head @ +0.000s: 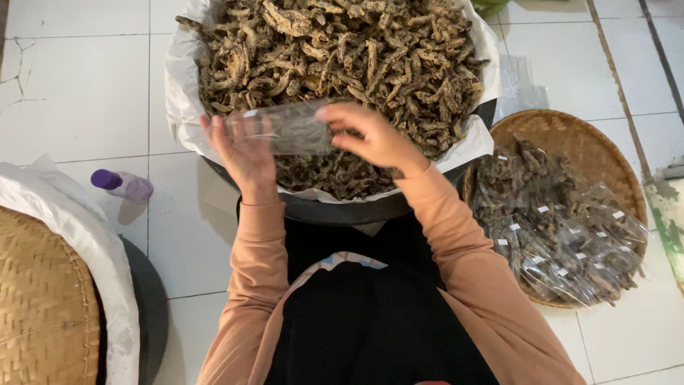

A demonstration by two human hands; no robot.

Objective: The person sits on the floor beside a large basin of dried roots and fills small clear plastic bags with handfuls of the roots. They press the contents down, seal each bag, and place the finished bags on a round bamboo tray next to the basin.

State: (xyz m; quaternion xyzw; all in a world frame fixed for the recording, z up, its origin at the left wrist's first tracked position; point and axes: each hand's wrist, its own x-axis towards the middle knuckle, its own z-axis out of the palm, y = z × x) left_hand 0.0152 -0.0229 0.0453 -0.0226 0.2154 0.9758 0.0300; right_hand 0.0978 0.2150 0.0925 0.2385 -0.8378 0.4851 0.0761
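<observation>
— Black lap [370, 314] and peach sleeves [463, 249] sit closest; what are the hands doing?
— Both hold one clear plastic bag [288, 128] over the near rim of the big basin [335, 210] of dried brown pieces [342, 50]. Left hand [246, 150] stands palm-up, fingers spread behind the bag; right hand [374, 135] pinches its mouth.
— Which step?
— Opening the bag, I judge. Filling needs one hand freed. Packed bags [563, 235] lie right of the basin.
</observation>
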